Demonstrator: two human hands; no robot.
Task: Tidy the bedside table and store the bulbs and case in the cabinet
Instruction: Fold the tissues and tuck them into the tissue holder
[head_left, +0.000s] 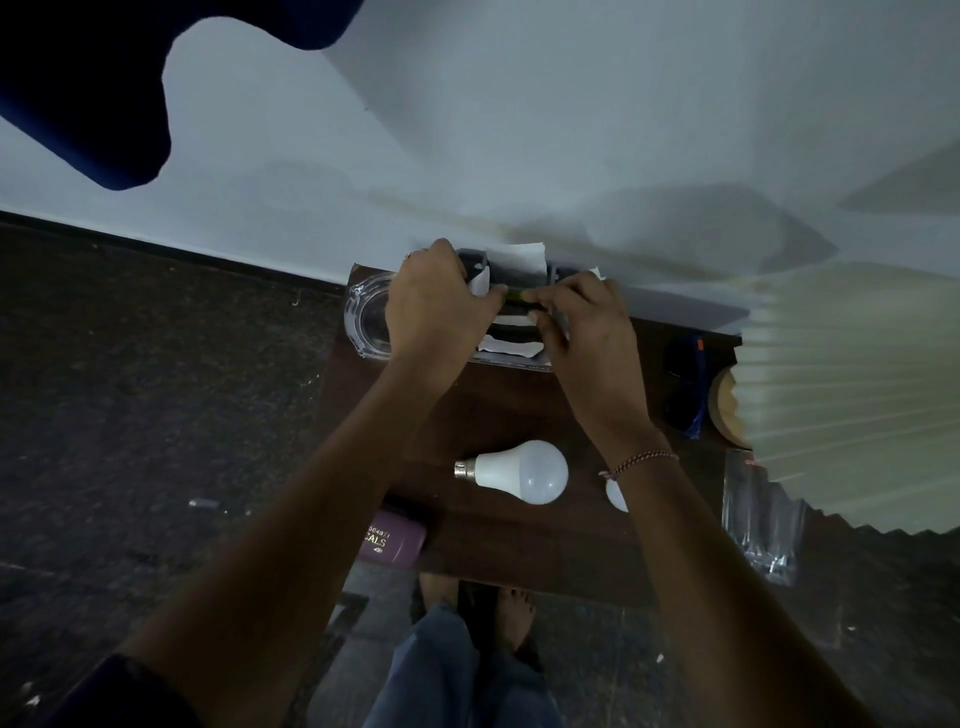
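While a person leans over the dark wooden tabletop (519, 410), both hands work at its far edge, against the wall. The left hand (436, 301) and the right hand (587, 332) meet over a grey tray (471, 264) holding white papers (517, 257). The fingers of each are curled and pinched on a small dark object (517, 297) held between them; what it is cannot be told. A white bulb (524, 472) lies on its side in the middle of the tabletop, cap pointing left. A smaller bulb (616, 496) sits just to its right, partly hidden under the right wrist, which wears a beaded bracelet (644, 460). A purple case (397, 543) rests at the near left corner. A glass ashtray (366, 317) sits beside the left hand, blue-framed glasses (688, 384) lie near a pleated lampshade (852, 374), and a glass tumbler (761, 525) stands at the right edge.
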